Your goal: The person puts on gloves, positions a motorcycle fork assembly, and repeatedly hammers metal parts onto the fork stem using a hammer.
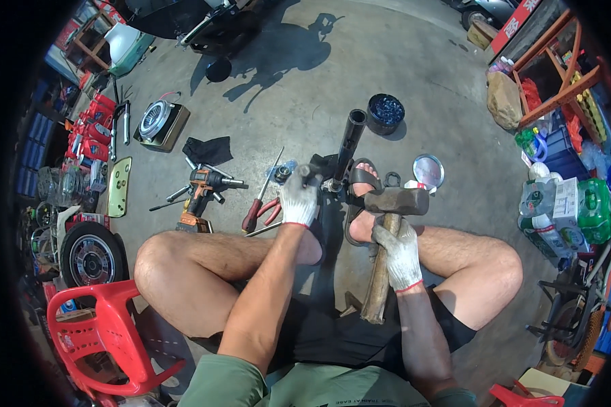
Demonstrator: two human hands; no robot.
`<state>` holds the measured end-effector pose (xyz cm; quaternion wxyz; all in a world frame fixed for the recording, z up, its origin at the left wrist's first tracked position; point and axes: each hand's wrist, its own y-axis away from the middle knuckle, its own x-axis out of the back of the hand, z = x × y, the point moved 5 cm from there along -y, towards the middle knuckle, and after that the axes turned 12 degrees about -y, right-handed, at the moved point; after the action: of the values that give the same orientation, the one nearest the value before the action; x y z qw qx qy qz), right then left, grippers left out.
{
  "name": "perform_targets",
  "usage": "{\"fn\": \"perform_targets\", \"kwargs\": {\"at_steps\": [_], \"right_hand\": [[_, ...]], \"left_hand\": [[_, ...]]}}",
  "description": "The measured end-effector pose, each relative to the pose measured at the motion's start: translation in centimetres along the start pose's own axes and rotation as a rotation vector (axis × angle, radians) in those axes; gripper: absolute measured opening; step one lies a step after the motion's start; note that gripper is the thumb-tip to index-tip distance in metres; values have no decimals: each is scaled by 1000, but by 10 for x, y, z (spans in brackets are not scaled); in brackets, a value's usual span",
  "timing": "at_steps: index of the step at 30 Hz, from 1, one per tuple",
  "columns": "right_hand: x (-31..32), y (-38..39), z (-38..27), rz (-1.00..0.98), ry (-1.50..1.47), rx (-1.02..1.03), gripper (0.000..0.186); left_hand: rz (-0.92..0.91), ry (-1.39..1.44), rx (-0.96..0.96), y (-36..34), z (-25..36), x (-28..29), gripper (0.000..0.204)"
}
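My right hand, in a white knit glove, grips the wooden handle of a sledgehammer. Its heavy, worn head sits above that hand, over my right foot. A dark metal tube stands between my feet, its open end up, leaning slightly right. Just left of the tube's lower part is my left hand, also gloved, with dirty fingers curled closed. Whatever those fingers hold is too dark to make out. Beside this hand lie a screwdriver, red-handled pliers and a small dark round part.
An orange-black cordless impact driver lies left, near a black cloth. A tub of dark blue grease and a round lid are on the right. A red chair stands at lower left; bottle packs line the right.
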<state>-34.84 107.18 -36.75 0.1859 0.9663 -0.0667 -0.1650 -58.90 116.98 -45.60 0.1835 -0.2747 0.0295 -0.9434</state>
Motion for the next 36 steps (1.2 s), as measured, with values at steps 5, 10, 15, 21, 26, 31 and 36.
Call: {"fn": "perform_targets", "kwargs": {"at_steps": [5,10,15,21,26,31,36], "right_hand": [[5,-7,9,7,-47,29,25],[3,-6,8,44,-70,-111,27],[1,-10,9,-4,-4,-41,22],[-2,-15,19,47,19,-159,21],[0,-23,23,38,84,-156,21],[-6,-30,15,2,113,-191,22],[-21,-40,-18,11,116,-129,19]], "left_hand": [[-59,-209,-44,-30,24,-8,18],[-179,-204,-85,-41,27,-18,33],[-327,-316,-72,-51,21,-23,45],[-451,-302,-196,-63,24,-32,41],[-465,-251,-194,-61,20,-37,40],[-340,-182,-202,-60,14,-33,42],[-345,-242,-178,-58,10,-37,41]]}}
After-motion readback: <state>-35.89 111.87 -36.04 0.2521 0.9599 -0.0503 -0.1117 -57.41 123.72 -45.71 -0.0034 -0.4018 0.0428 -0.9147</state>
